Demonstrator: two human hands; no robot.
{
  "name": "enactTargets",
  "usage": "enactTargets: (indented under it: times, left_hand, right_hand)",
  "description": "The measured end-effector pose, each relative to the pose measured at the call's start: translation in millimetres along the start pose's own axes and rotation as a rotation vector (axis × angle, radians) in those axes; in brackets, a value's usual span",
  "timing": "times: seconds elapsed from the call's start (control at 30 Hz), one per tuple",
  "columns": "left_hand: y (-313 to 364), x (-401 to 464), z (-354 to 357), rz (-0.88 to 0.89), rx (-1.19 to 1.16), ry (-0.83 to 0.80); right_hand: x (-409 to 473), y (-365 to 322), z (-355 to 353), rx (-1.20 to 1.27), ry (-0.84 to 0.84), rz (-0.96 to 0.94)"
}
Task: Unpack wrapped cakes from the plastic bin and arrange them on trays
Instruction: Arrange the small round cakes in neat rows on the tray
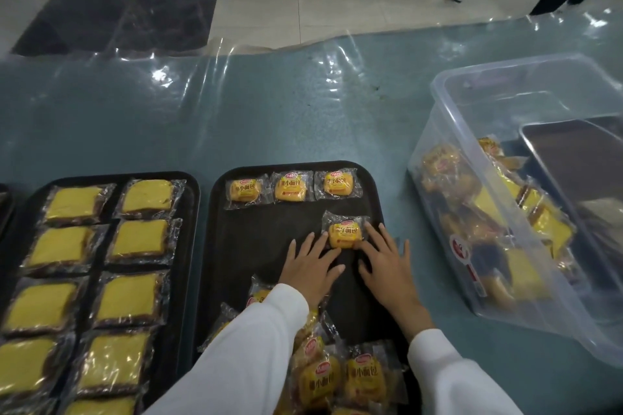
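Wrapped cake [344, 233] lies on the middle tray [256, 239], both hands' spread fingertips [322, 239] touching it

A black tray [269, 246] in the middle holds three small wrapped yellow cakes [291, 187] in a row along its far edge, a fourth cake [344, 234] lying flat below the row's right end, and a loose pile of cakes [340, 377] at its near edge. A second black tray [192, 212] on the left is filled with larger flat wrapped cakes [135, 239] in two columns. On the right, a clear plastic bin [505, 246] holds more wrapped cakes jumbled together.
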State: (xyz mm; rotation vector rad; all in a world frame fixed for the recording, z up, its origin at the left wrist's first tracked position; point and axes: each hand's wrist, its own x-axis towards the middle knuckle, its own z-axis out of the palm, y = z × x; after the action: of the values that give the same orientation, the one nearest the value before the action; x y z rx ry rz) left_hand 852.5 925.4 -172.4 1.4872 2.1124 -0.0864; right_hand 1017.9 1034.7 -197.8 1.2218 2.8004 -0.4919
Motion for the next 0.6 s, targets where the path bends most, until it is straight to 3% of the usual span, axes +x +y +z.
enactTargets:
  times: [0.6]
  left_hand:
    - [-2.3, 29.8, -6.7, -0.029, -0.033, 0.079]
  right_hand:
    - [44.6, 4.3, -8.9, 0.019, -0.037, 0.007]
